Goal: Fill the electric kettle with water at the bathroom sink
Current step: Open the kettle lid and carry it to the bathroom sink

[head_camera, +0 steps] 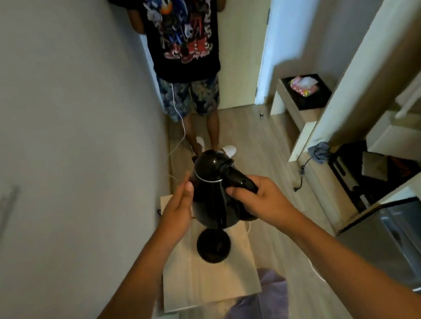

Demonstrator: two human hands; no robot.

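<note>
A glossy black electric kettle (212,186) with a thin silver band hangs in the air in the middle of the view, lid shut. My right hand (257,197) grips its black handle on the right side. My left hand (180,209) lies flat against the kettle's left side, fingers straight. Directly below, the round black kettle base (213,245) rests on a small light wooden stool (208,282). No sink is in view.
A person in a black printed T-shirt (181,24) stands ahead in the narrow corridor, with a white cable hanging down. A grey wall (49,128) runs on the left; open shelves (365,177) and a metal appliance (397,246) stand on the right. A purple mat (256,308) lies by my feet.
</note>
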